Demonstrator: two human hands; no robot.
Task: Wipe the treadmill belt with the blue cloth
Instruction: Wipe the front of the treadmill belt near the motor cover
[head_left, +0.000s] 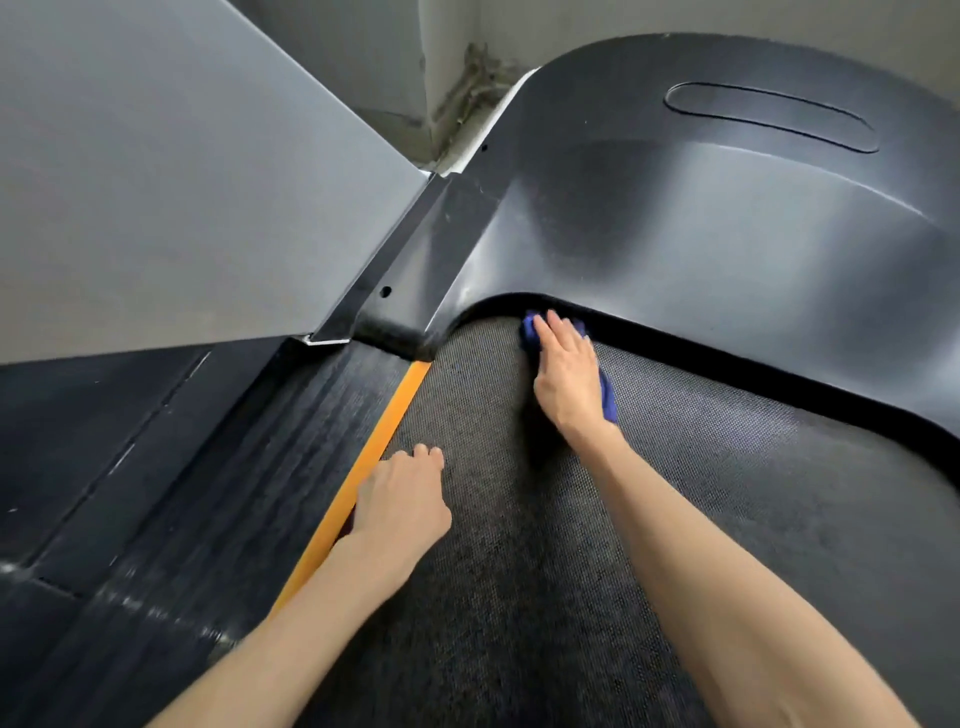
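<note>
The dark textured treadmill belt (701, 493) fills the lower middle and right of the view. My right hand (569, 371) lies flat on the blue cloth (607, 397) and presses it onto the belt's front end, close to the black motor cover (701, 218). Blue folds stick out beyond my fingertips and beside my palm; the hand hides most of the cloth. My left hand (402, 501) rests on the belt's left edge with curled fingers, partly over the orange strip (387, 421), and holds nothing.
A ribbed black side rail (249, 478) runs left of the orange strip. A grey upright panel (171, 171) rises at the upper left. Behind the motor cover is a wall corner with debris (475, 88) on the floor.
</note>
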